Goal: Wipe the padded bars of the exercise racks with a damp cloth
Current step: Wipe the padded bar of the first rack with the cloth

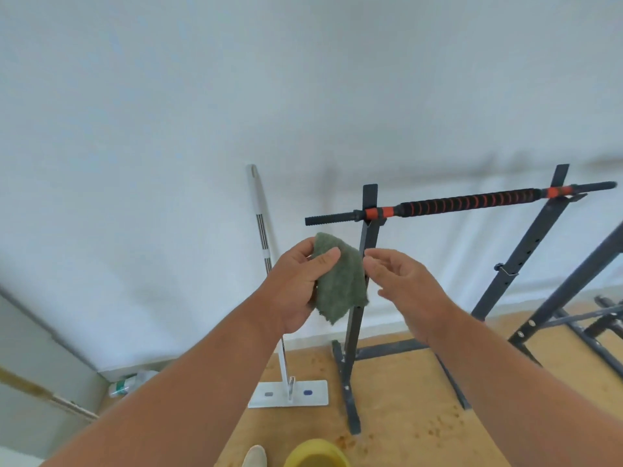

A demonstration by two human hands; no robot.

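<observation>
Left hand [296, 284] pinched rumpled green fibrous cloth [340, 278] between thumb and fingers; right hand [404, 284] hovered beside it, fingers loosely spread; black-and-orange padded bar [472, 203] rested above fingertips.

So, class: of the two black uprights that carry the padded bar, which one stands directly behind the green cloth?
The upright under the bar's bare threaded end, nearest the mop. The cloth in the left hand overlaps it; the other upright stands clear to the right.

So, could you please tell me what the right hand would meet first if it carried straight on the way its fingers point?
The right hand points left toward the green cloth in the left hand; it would likely meet the cloth first, though depth is unclear.
</observation>
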